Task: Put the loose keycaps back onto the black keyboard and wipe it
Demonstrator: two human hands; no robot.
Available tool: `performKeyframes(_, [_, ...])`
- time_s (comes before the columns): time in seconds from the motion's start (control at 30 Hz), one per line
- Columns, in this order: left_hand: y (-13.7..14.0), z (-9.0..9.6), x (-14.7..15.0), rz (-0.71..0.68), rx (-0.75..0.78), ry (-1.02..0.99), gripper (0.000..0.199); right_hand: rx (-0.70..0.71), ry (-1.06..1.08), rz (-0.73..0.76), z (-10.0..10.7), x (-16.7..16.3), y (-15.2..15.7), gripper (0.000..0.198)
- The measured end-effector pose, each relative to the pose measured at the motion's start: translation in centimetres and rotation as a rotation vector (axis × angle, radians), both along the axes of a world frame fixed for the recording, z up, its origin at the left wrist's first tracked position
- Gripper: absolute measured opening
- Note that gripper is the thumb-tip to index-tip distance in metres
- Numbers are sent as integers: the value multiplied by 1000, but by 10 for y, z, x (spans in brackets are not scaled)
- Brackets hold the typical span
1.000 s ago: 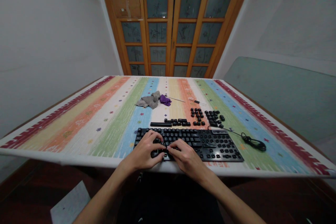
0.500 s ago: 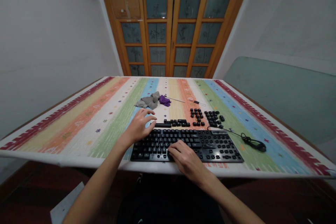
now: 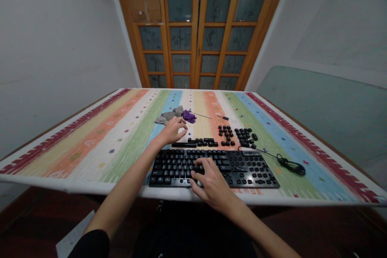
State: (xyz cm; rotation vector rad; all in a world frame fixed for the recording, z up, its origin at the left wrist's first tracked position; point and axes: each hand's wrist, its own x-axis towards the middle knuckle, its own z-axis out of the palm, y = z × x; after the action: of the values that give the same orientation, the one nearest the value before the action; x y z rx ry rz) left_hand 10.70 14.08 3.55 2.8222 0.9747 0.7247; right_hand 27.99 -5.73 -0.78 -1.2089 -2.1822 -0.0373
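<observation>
The keyboard lies along the tabletop's near edge. Behind it sit loose keycaps; farther back lie cloths and a screwdriver. The coiled cable lies to the keyboard's right.

head view, forward-down, close over striped table

We see the right hand resting fingers-down on the black plastic keyboard at the near edge of the striped multicoloured tablecloth. The left hand reaches beyond it, above the long black spacebar keycap, near a crumpled grey cloth and loose black keycaps.
</observation>
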Motion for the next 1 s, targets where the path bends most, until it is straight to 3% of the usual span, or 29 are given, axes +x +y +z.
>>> performKeyframes(0.23, [7,-8,12,-97,-154,164,18,3,-2,-63,-13,3,2,6])
performKeyframes(0.47, [10,-7,19,-151,-259,243,19,-86,72,33,6,11,15,6])
performKeyframes(0.8, [13,-11,26,-134,-265,200,14,4,118,-42,28,49,89,12])
performKeyframes(1.0, [11,-13,25,-123,-275,170,16,-150,-67,21,25,47,136,10])
